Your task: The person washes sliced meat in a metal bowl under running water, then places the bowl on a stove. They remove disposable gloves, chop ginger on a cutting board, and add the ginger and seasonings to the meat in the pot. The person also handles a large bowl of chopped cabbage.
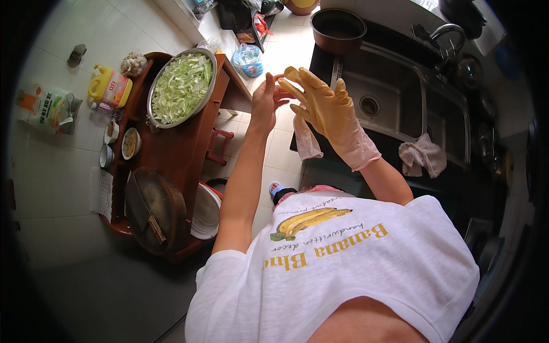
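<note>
My left hand (266, 100) is bare and raised, its fingertips close to the gloved fingers of my right hand; whether it grips anything is unclear. A thin yellowish rubber glove with a pale cuff covers my right hand (328, 109). Beneath its palm hangs the pale cuff of a second, loose glove (307, 139). The upper part of that loose glove is partly hidden by my right hand, and the grip on it does not show clearly. Both hands are in the air between a wooden cabinet (193, 158) and a double steel sink (386, 92).
On the cabinet stand a metal basin (151, 112) of chopped cabbage, small bowls (131, 143) and a round chopping board (171, 214) bearing a cleaver (143, 199). A pot (337, 40) and a cloth (422, 156) are by the sink. A red stool (219, 145) stands on the floor.
</note>
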{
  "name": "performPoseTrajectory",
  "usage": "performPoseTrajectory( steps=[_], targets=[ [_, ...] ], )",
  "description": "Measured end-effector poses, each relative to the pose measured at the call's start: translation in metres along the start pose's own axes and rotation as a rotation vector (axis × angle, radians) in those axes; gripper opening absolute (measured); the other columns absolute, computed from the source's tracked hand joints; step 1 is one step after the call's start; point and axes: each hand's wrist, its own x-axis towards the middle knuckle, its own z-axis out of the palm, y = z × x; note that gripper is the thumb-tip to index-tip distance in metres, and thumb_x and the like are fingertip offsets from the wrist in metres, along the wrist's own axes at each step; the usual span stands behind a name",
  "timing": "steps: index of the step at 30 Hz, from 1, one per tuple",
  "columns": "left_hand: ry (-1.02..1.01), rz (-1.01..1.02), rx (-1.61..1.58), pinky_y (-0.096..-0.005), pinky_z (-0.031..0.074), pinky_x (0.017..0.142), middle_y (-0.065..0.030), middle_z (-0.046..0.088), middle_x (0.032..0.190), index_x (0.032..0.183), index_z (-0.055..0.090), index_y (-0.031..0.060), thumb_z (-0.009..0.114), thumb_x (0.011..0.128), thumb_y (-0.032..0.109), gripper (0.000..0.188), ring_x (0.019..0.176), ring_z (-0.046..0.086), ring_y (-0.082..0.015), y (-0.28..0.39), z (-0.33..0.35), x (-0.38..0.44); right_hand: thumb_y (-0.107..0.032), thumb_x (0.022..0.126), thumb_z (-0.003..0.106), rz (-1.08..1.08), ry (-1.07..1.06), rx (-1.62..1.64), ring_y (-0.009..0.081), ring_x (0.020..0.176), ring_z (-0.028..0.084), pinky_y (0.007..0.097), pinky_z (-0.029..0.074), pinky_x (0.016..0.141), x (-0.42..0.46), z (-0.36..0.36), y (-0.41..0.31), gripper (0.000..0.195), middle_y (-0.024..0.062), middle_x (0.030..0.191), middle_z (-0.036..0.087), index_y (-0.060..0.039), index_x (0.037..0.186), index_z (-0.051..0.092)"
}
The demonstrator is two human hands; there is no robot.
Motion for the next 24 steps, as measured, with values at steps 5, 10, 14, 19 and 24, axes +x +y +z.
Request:
performPoseTrajectory(
  steps=[5, 10, 14, 19, 24],
  targets=[
    [-0.161, 0.015, 0.230, -0.0256, 0.050, 0.068, -0.0030, 0.066, 0.078, 0.096, 0.065, 0.0025, 0.059, 0.091, 0.031, 0.030, 0.069, 0.062, -0.0099, -0.019, -0.007, -0.002, -0.062, 0.085, 0.046, 0.000, 0.067, 0.060, 0.0276, 0.131, 0.034, 0.0410, 0.030, 0.106, 0.006, -0.004, 0.012, 0.074, 0.0110, 0.140, 0.039, -0.0087, 0.136, 0.042],
    [-0.031, -0.038, 0.436, -0.0241, 0.048, 0.066, -0.0021, 0.066, 0.076, 0.095, 0.067, 0.0026, 0.060, 0.091, 0.023, 0.022, 0.068, 0.061, -0.0086, -0.008, -0.004, -0.011, -0.059, 0.085, 0.047, -0.096, 0.066, 0.057, 0.0291, 0.131, 0.035, 0.0385, 0.032, 0.105, 0.010, -0.011, 0.013, 0.072, 0.0127, 0.139, 0.041, -0.0071, 0.135, 0.043],
    [-0.105, 0.036, 0.310, -0.0233, 0.048, 0.066, -0.0035, 0.067, 0.077, 0.095, 0.067, 0.0005, 0.060, 0.089, 0.019, 0.021, 0.068, 0.061, -0.0085, -0.018, -0.009, -0.021, -0.058, 0.085, 0.049, -0.110, 0.069, 0.037, 0.0290, 0.131, 0.033, 0.0370, 0.034, 0.104, 0.012, -0.008, 0.012, 0.072, 0.0127, 0.138, 0.042, -0.0058, 0.134, 0.043],
    [-0.040, 0.122, 0.367, -0.0245, 0.049, 0.060, -0.0049, 0.066, 0.074, 0.089, 0.067, -0.0019, 0.057, 0.088, 0.012, 0.017, 0.064, 0.060, -0.0090, -0.020, -0.014, -0.016, -0.058, 0.084, 0.049, -0.067, 0.044, 0.008, 0.0292, 0.133, 0.031, 0.0368, 0.031, 0.106, 0.012, -0.013, 0.018, 0.074, 0.0127, 0.141, 0.038, -0.0053, 0.135, 0.041],
    [0.079, 0.254, 0.676, -0.0275, 0.048, 0.055, -0.0075, 0.064, 0.067, 0.081, 0.064, -0.0030, 0.054, 0.087, 0.009, 0.017, 0.057, 0.059, -0.0123, -0.023, -0.014, -0.014, -0.061, 0.084, 0.047, -0.063, 0.051, -0.053, 0.0305, 0.136, 0.026, 0.0413, 0.022, 0.112, 0.015, -0.013, 0.024, 0.076, 0.0133, 0.143, 0.035, -0.0049, 0.136, 0.041]
  ],
)
